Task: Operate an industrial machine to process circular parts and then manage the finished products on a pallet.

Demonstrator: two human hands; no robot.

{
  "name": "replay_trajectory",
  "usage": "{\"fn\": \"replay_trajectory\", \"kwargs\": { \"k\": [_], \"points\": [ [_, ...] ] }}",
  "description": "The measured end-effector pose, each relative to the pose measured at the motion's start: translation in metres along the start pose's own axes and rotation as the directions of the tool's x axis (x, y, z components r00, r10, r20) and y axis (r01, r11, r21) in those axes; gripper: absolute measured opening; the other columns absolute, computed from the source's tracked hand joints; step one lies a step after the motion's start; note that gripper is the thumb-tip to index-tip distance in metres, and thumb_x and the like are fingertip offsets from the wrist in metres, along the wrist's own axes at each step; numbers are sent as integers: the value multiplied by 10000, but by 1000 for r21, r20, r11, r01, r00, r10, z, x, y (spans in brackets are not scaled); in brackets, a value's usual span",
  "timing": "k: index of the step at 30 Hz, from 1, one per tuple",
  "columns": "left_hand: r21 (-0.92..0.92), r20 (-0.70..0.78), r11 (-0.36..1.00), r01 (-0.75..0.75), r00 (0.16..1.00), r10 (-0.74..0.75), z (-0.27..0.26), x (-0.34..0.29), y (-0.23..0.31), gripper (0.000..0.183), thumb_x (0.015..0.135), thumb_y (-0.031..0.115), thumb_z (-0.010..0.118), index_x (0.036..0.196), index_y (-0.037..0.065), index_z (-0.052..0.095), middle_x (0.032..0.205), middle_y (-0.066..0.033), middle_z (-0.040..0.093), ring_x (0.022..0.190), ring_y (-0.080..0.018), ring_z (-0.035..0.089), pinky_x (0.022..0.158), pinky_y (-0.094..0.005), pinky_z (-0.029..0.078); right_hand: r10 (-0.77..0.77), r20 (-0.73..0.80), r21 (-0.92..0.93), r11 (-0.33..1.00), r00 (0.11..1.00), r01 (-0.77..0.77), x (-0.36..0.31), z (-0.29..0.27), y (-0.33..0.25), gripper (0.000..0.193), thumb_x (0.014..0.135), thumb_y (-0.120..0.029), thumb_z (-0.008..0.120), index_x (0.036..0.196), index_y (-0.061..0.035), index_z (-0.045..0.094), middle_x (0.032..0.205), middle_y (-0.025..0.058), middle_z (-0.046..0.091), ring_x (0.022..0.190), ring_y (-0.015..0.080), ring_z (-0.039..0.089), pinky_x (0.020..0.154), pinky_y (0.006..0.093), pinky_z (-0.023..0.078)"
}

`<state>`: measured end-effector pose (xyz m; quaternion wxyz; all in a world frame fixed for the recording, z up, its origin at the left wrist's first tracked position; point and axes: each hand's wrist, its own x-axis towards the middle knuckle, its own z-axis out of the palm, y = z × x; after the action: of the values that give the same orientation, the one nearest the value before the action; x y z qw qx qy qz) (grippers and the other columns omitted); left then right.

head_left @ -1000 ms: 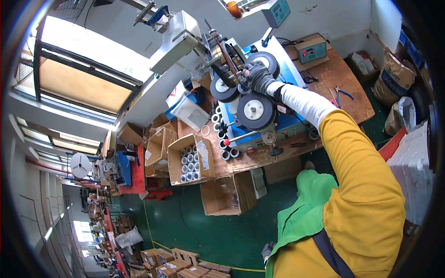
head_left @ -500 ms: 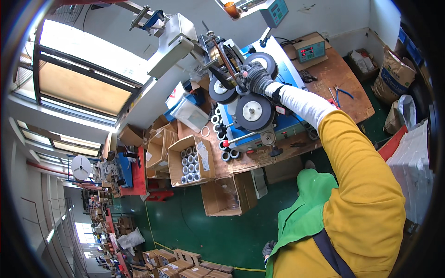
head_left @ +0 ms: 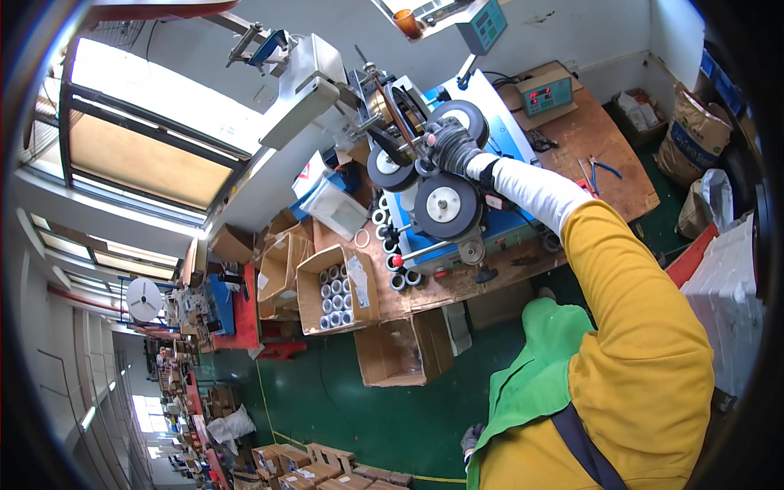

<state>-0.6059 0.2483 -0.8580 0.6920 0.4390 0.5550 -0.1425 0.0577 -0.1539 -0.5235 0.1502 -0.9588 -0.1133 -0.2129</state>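
My right hand (head_left: pixel 453 147), in a dark grey glove with a white cuff and yellow sleeve, reaches onto a blue and white bench machine (head_left: pixel 433 253). Its fingers are curled closed at the centre, between several black rollers (head_left: pixel 445 208) with pale hubs. Whatever they grip is hidden by the glove. Just beyond the fingertips stands an upright brown-rimmed ring (head_left: pixel 398 112). My left hand (head_left: pixel 472 438), also in a dark glove, hangs low beside the green apron (head_left: pixel 535 359); its fingers are mostly hidden.
White rings (head_left: pixel 398 281) line the machine's left side on the wooden table (head_left: pixel 629 175). A cardboard box (head_left: pixel 369 294) holds several wrapped rings; another open box (head_left: pixel 392 359) stands below the table edge. Blue-handled pliers (head_left: pixel 606 167) and a control box with red digits (head_left: pixel 547 96) are at right.
The view has shifted very slightly. My right hand stays at the middle of the rollers, with its fingers barely shifted.
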Motion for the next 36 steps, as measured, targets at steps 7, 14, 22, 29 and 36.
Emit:
{"fn": "replay_trajectory", "kwargs": {
  "k": [7,14,22,29,36],
  "points": [
    [55,55,998,-11,998,8,10,33,11,261,841,202,496,1043,38,515,1026,-128,595,979,-199,546,789,-312,458,6,-114,16,1000,993,-5,-3,-4,-1,270,764,-318,517,857,-89,624,949,122,570,950,276,519,832,400,380],
    [120,107,993,-22,994,9,19,70,27,244,839,193,502,1020,31,531,1004,-129,606,964,-184,554,778,-284,467,87,-356,477,873,931,101,-4,10,30,135,687,-169,627,757,-61,587,810,136,572,768,298,571,674,377,461],
    [15,-26,983,185,982,-185,66,83,80,284,836,199,506,1081,57,488,1028,-119,597,932,-273,568,737,-389,474,224,-286,617,787,932,0,-78,-38,89,62,704,-95,620,725,-59,574,724,89,546,684,233,569,614,324,461],
    [281,-11,957,71,997,-71,179,50,169,284,827,256,507,1073,114,500,1017,-79,606,819,-245,598,623,-376,457,604,115,564,613,788,-553,-215,-20,139,167,779,-199,581,773,-33,596,766,133,579,735,241,567,671,332,439],
    [530,120,848,-14,991,-60,232,83,242,172,773,244,562,875,115,609,754,-36,621,549,-156,527,446,-284,399,641,210,323,667,738,-671,-368,4,107,98,726,-156,621,721,-65,586,696,100,588,652,241,575,634,332,462]
  ]
}}
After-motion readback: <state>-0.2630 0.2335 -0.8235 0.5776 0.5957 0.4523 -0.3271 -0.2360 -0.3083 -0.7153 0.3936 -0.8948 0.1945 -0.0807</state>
